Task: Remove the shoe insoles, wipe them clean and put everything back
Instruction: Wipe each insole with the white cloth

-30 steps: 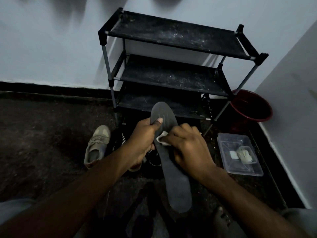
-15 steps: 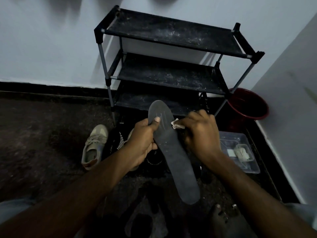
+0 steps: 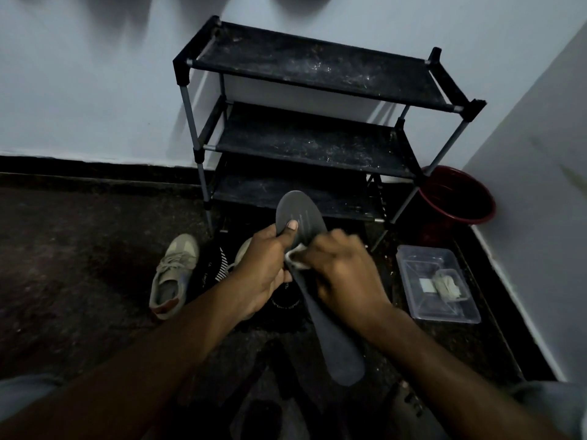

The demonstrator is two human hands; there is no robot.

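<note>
At mid-frame, left hand [image 3: 263,268] grips the grey insole [image 3: 340,350] near its far toe end, thumb on top. Right hand [image 3: 346,274] is curled, pinching a white wipe [image 3: 297,258] against the insole's middle. Heel end points near-right. Beige shoe [image 3: 173,274] on floor, left. Clear tub [image 3: 413,274] right. Black rack [image 3: 311,141] far, red bucket [image 3: 476,217] far right.

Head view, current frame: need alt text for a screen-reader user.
A person's left hand holds a dark grey insole by its upper end while the right hand presses a white cloth against it. Behind stands a black three-tier shoe rack; a beige sneaker lies on the floor left, a clear plastic box and red bucket right.
</note>
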